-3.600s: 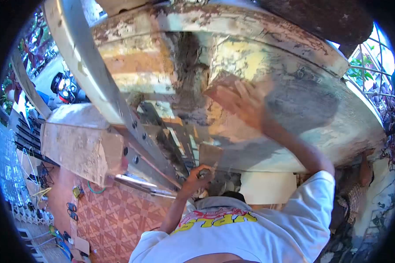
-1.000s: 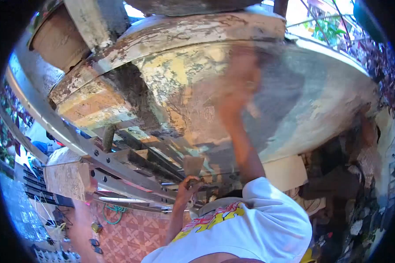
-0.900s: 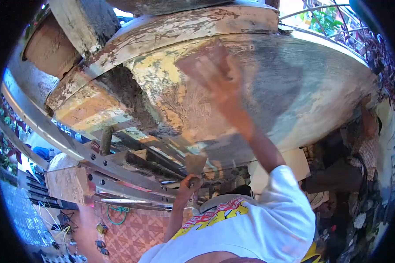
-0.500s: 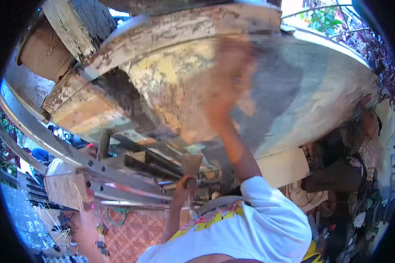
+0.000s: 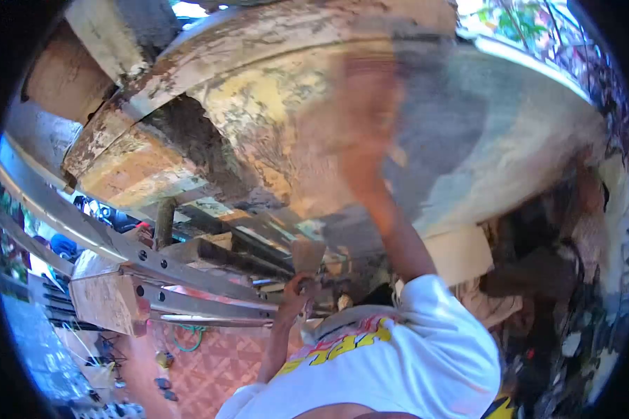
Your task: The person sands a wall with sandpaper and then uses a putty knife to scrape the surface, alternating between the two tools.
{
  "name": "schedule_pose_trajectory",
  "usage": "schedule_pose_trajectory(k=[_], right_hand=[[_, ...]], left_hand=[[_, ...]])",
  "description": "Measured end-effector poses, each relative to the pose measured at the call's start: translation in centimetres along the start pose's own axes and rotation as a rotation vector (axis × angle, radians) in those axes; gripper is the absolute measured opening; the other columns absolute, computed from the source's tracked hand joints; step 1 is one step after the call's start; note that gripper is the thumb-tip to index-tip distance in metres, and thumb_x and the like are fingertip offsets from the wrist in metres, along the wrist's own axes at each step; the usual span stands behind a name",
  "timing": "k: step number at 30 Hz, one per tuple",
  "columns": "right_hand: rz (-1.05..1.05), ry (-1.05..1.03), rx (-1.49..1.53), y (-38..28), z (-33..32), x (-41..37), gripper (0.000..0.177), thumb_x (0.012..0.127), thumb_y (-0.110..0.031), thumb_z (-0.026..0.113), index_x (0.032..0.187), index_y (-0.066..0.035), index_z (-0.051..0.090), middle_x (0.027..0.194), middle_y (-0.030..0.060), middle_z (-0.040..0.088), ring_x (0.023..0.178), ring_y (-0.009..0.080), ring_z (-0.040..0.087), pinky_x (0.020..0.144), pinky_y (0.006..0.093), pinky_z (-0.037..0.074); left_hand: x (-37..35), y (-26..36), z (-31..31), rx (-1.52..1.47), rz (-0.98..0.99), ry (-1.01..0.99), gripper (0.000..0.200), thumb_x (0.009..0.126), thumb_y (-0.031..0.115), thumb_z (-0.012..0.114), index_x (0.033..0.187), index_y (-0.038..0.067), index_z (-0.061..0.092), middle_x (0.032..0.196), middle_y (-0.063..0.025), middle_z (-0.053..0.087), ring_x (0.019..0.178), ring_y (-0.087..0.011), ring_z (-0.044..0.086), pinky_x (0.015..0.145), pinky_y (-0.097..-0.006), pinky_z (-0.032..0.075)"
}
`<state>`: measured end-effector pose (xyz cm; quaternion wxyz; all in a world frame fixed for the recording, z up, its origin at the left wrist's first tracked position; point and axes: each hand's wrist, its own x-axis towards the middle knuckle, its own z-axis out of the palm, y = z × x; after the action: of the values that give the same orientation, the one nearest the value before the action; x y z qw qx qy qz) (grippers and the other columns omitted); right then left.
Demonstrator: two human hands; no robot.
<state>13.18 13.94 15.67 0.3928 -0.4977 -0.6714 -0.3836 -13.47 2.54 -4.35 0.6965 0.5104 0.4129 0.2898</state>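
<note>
My right hand is raised against the curved, weathered hull-like surface, where yellow, brown and grey patches meet. Motion blurs its fingers, so whether anything lies under them cannot be told. Lower down, my left hand is closed around the handle of what looks like a putty knife. Its broad, flat blade points upward, below the curved surface and apart from my right hand.
A metal ladder lies across the left, by a wooden block. A wooden post meets the upper rim. Patterned red tiles cover the floor below. Another person is in shadow at the right.
My right hand stays on the curved surface, blurred in motion, and its forearm has shifted slightly right. My left hand keeps hold of the putty knife. The view has tilted slightly.
</note>
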Motion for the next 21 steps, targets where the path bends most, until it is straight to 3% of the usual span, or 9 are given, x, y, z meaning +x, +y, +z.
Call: schedule_pose_trajectory(k=[2,4,7,9,10,12,13,16,21], right_hand=[[0.051,-0.083,-0.009,-0.6,-0.6,-1.0,0.056,0.080,-0.006,0.059,0.136,-0.008,0.050,0.137,0.0074,0.053,0.123,0.0306,0.049,0.102,0.0440,0.042],[0.001,0.000,0.156,2.7,0.4,-2.1,0.055,0.081,-0.006,0.057,0.135,-0.015,0.053,0.138,0.0013,0.052,0.126,0.0321,0.046,0.105,0.0489,0.036],[0.249,0.162,0.141,0.2,1.8,-2.0,0.055,0.081,-0.006,0.058,0.134,-0.020,0.056,0.138,-0.0038,0.053,0.124,0.0381,0.046,0.103,0.0499,0.036],[0.365,0.258,0.180,-5.0,3.7,-1.5,0.044,0.081,0.000,0.052,0.124,-0.007,0.063,0.128,0.0053,0.061,0.121,0.0231,0.055,0.111,0.0474,0.031],[0.382,0.238,0.195,-4.6,2.8,-2.3,0.044,0.081,0.000,0.052,0.124,-0.007,0.063,0.128,0.0053,0.061,0.121,0.0231,0.055,0.111,0.0474,0.031],[0.038,0.043,0.135,0.7,0.9,-2.4,0.052,0.080,-0.010,0.063,0.132,-0.014,0.057,0.132,0.0027,0.059,0.125,0.0272,0.048,0.102,0.0474,0.036],[0.233,0.044,0.567,2.9,2.2,-3.7,0.053,0.080,-0.012,0.063,0.132,-0.015,0.057,0.132,0.0009,0.059,0.130,0.0300,0.042,0.101,0.0479,0.036],[0.388,0.221,0.361,2.8,-1.5,-1.8,0.056,0.079,-0.009,0.064,0.134,-0.018,0.056,0.135,-0.0020,0.056,0.130,0.0361,0.038,0.102,0.0463,0.035],[0.314,-0.009,0.366,-0.9,-1.4,-3.4,0.055,0.077,-0.005,0.064,0.131,-0.017,0.059,0.136,-0.0023,0.056,0.127,0.0315,0.039,0.106,0.0433,0.028]], left_hand=[[-0.4,0.5,0.3,-0.049,-0.163,-0.052,0.021,0.086,0.002,0.066,0.105,0.006,0.059,0.080,-0.0026,0.059,0.042,-0.0084,0.049,0.034,-0.0250,0.038],[-0.1,0.4,-0.1,0.099,0.005,-0.014,0.022,0.085,0.001,0.067,0.105,0.006,0.060,0.078,-0.0022,0.059,0.041,-0.0077,0.049,0.033,-0.0247,0.038],[-1.1,0.3,-0.3,0.075,0.038,0.038,0.021,0.085,0.001,0.067,0.104,0.006,0.060,0.074,-0.0023,0.058,0.042,-0.0070,0.048,0.033,-0.0240,0.037],[-1.0,-0.2,-0.3,0.014,0.017,0.049,0.020,0.086,0.001,0.066,0.105,0.005,0.060,0.073,-0.0023,0.057,0.042,-0.0070,0.048,0.033,-0.0241,0.037],[-1.8,-0.5,0.1,-0.005,-0.004,0.091,0.018,0.087,0.001,0.064,0.104,0.005,0.060,0.071,-0.0021,0.057,0.041,-0.0071,0.048,0.033,-0.0244,0.037],[-1.0,-0.4,1.0,-0.037,0.019,0.133,0.016,0.088,0.001,0.063,0.103,0.004,0.060,0.069,-0.0019,0.056,0.041,-0.0072,0.047,0.033,-0.0246,0.036],[-1.2,-0.4,1.5,-0.042,0.002,0.159,0.014,0.089,0.001,0.062,0.102,0.004,0.060,0.066,-0.0015,0.055,0.039,-0.0073,0.046,0.033,-0.0247,0.035],[-1.2,-2.5,2.8,-0.045,0.008,0.184,0.010,0.090,0.002,0.061,0.100,0.005,0.061,0.060,-0.0010,0.053,0.038,-0.0075,0.045,0.034,-0.0248,0.033],[0.9,-1.7,7.0,0.045,-0.051,0.235,0.009,0.090,0.005,0.063,0.099,0.008,0.062,0.060,-0.0010,0.053,0.037,-0.0070,0.044,0.035,-0.0246,0.032]])
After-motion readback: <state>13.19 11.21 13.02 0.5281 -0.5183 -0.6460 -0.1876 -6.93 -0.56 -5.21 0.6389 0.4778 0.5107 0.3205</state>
